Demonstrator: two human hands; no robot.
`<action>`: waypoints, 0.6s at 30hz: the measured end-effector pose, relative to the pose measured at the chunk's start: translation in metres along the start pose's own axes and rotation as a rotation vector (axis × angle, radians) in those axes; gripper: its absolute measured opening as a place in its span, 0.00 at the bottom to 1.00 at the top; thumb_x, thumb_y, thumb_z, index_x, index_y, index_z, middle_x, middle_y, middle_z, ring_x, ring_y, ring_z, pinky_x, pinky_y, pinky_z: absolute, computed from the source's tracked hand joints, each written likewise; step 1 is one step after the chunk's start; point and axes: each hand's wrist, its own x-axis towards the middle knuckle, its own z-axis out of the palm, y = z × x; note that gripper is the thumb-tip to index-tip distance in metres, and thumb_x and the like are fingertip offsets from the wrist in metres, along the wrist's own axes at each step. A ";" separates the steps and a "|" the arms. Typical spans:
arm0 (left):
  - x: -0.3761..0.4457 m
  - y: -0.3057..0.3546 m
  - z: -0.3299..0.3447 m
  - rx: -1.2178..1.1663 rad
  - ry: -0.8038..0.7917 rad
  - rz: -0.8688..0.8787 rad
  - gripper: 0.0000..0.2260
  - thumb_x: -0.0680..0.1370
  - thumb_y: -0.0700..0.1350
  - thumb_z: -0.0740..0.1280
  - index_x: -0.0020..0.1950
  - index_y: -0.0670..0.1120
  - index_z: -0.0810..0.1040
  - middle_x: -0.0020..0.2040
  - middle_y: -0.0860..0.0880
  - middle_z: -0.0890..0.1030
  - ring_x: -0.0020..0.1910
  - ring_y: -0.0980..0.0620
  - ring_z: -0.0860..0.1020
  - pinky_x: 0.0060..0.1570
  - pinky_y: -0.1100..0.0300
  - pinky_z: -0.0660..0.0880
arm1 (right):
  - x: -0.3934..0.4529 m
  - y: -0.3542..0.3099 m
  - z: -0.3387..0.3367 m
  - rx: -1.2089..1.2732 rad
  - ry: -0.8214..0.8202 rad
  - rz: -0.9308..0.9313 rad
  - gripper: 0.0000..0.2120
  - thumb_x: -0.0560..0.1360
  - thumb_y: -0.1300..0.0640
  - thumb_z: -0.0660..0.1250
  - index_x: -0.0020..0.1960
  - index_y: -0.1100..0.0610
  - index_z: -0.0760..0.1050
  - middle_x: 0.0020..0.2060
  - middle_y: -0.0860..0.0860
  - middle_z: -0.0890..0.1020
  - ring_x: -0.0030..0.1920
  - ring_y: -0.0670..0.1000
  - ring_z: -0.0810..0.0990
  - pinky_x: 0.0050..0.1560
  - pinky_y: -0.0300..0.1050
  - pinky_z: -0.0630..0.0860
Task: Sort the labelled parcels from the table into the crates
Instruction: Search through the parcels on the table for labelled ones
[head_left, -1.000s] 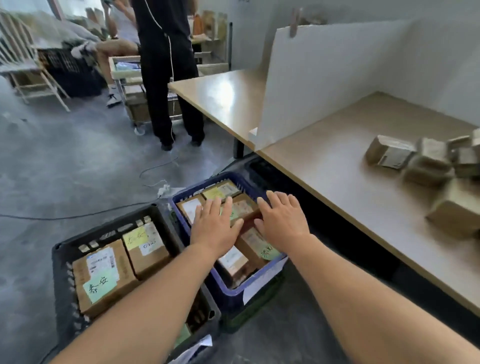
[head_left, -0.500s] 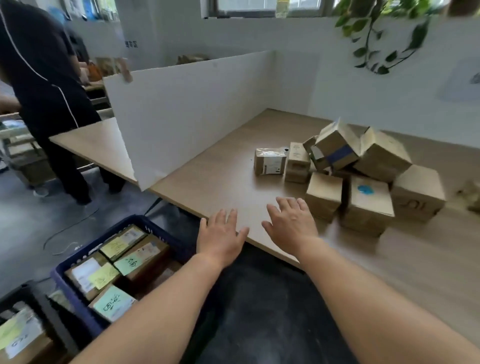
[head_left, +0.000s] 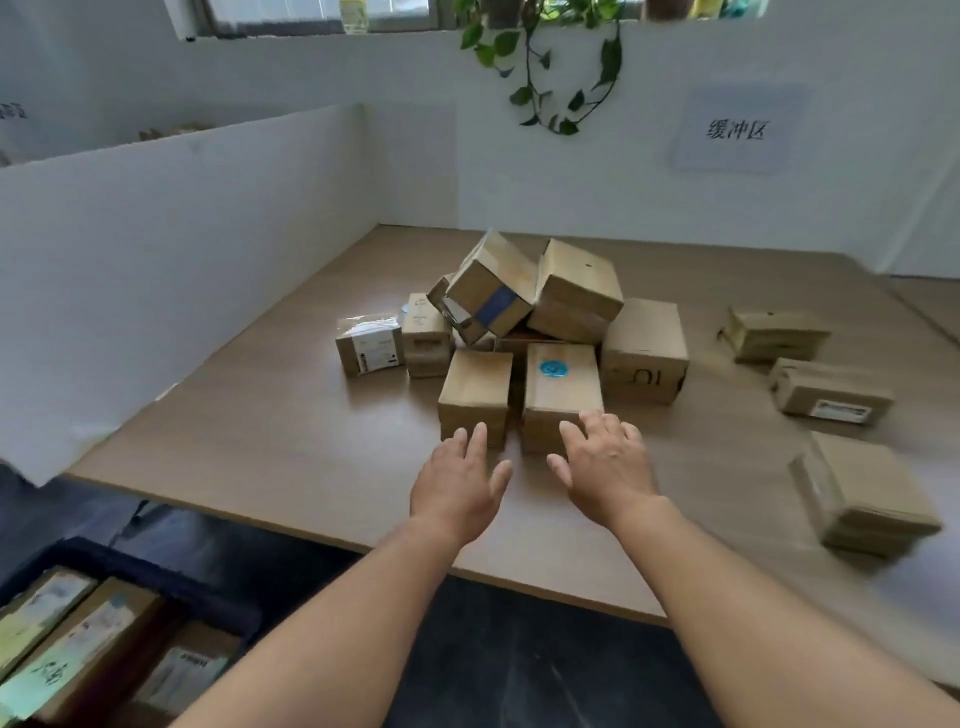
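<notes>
Nearest me, bottom left below the table's front edge: blue crate (head_left: 156, 571) w/ labelled parcels (head_left: 78, 649) already lying flat in it, green and yellow notes on top; rest of the crate is cut off by the frame.

My left hand (head_left: 457, 486) is over the table (head_left: 260, 441) near its front edge, fingers straight and a bit spread, holding nothing; fingertips are just short of the plain small box (head_left: 475, 392). My right hand (head_left: 605, 467) is beside it, also flat and loose, nothing gripped, fingertips at the near top edge of the box w/ blue round sticker (head_left: 561, 387) — touching or just above, can't tell.

Those 2 boxes stand side by side, front of the main pile (head_left: 519, 312) around the table's middle. Behind them approx 6 more cartons: a box w/ blue tape (head_left: 491, 291) tilted on top, a bigger one leaning next to it, a box w/ printed white label (head_left: 369, 343) at the pile's left end, a large one on the right.

Toward the table's right edge, apart from the pile: 3 flatter parcels (head_left: 831, 389), the nearest blurred.

Far side: white divider board (head_left: 156, 249) along the table's left edge, wall sign (head_left: 735, 130), hanging plant (head_left: 550, 67).
</notes>
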 end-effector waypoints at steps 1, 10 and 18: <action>0.009 0.006 0.003 -0.022 -0.015 0.008 0.29 0.82 0.59 0.49 0.79 0.49 0.47 0.79 0.46 0.54 0.77 0.49 0.53 0.74 0.54 0.54 | 0.003 0.009 0.004 0.006 -0.011 0.030 0.22 0.81 0.43 0.52 0.70 0.54 0.64 0.72 0.56 0.66 0.71 0.57 0.64 0.69 0.52 0.61; 0.105 0.047 0.028 -0.228 -0.087 0.017 0.30 0.82 0.57 0.55 0.79 0.47 0.47 0.79 0.47 0.56 0.77 0.48 0.56 0.71 0.51 0.61 | 0.054 0.059 0.030 0.146 -0.102 0.261 0.27 0.81 0.43 0.53 0.74 0.57 0.59 0.71 0.56 0.66 0.69 0.56 0.64 0.67 0.49 0.63; 0.171 0.055 0.040 -0.338 -0.141 -0.069 0.29 0.82 0.47 0.59 0.79 0.47 0.49 0.71 0.45 0.68 0.67 0.47 0.70 0.64 0.52 0.71 | 0.121 0.068 0.054 0.556 -0.210 0.451 0.22 0.82 0.48 0.54 0.70 0.61 0.63 0.66 0.59 0.72 0.65 0.59 0.69 0.61 0.52 0.68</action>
